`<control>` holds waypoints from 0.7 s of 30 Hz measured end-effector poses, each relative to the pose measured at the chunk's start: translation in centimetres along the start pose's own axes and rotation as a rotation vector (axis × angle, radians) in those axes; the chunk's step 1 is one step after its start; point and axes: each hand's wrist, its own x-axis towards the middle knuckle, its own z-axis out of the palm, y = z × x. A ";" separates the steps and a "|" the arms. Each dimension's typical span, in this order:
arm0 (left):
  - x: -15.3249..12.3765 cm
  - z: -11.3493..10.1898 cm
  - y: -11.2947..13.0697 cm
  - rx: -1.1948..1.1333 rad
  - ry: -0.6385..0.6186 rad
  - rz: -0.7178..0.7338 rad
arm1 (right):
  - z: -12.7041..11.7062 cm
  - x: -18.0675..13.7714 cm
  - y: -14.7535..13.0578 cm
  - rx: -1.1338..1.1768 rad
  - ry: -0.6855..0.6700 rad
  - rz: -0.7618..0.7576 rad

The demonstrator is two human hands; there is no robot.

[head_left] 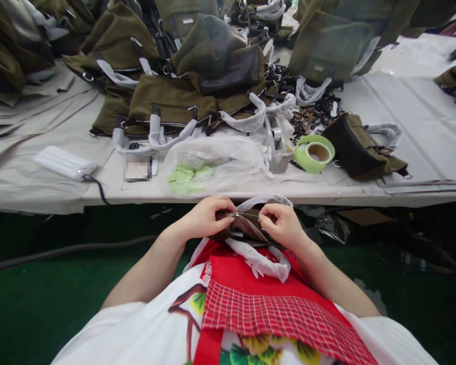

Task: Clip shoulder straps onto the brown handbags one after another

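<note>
At the lower middle of the frame, just below the worktop's front edge, one small olive-brown bag rests in the person's lap over a red apron, its handle wrapped in white paper. The left hand pinches a small metal zipper pull at the bag's top edge, fingers closed on it; the right hand grips the bag's top edge just beside, thumb and fingers clenched on the fabric. Above them, the grey-covered worktop runs across the frame. Near its front edge lie one clear plastic bag holding light green pieces, one roll of light green tape to its right, and one olive bag on its side further right. Toward the left sits one white power bank with a dark cable, and beside it a small blurred label whose writing cannot be read. Across the upper frame a heap of olive bags with paper-wrapped straps piles up, too overlapped to count.
</note>
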 end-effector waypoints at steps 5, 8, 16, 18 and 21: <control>0.2 0.3 0.0 -0.014 0.011 -0.039 | 0.1 0.0 -0.2 0.059 -0.105 -0.034; 0.2 0.5 0.2 -0.037 0.034 -0.111 | 0.6 0.1 0.1 0.049 -0.138 -0.034; -0.1 0.8 1.1 0.042 0.165 -0.373 | 2.4 0.7 0.8 0.016 -0.106 0.047; 0.1 0.9 0.9 0.034 0.192 -0.379 | 2.7 1.1 0.8 -0.009 -0.074 0.058; 0.3 1.2 0.5 0.026 0.210 -0.396 | 2.8 1.6 0.5 -0.038 -0.063 0.055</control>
